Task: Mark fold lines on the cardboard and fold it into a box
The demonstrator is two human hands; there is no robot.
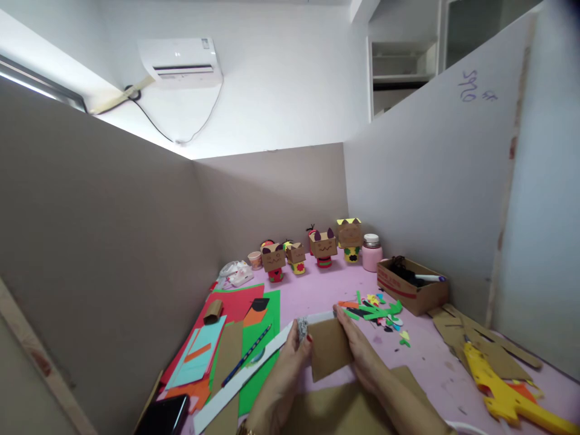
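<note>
A small piece of brown cardboard [330, 349] is held upright between my two hands. My left hand [292, 362] grips its left edge, with the thumb on the near face. Along the right edge, my right hand [356, 344] has its fingers closed on the same piece. A small grey, speckled thing [302, 327] shows by my left fingertips; its kind is unclear. Behind the fingers runs a white edge, and a long white strip [240, 377] slants down to the left. Below my hands lies a larger cardboard sheet [339, 411].
Left lie green paper [274, 308], red paper [242, 296], a dark pencil [247, 356] and a phone [165, 417]. Several cardboard-headed figures [324, 246] stand at the back beside a pink jar [372, 257]. Right are paper scraps [380, 311], a cardboard box [408, 290] and a yellow glue gun [493, 386].
</note>
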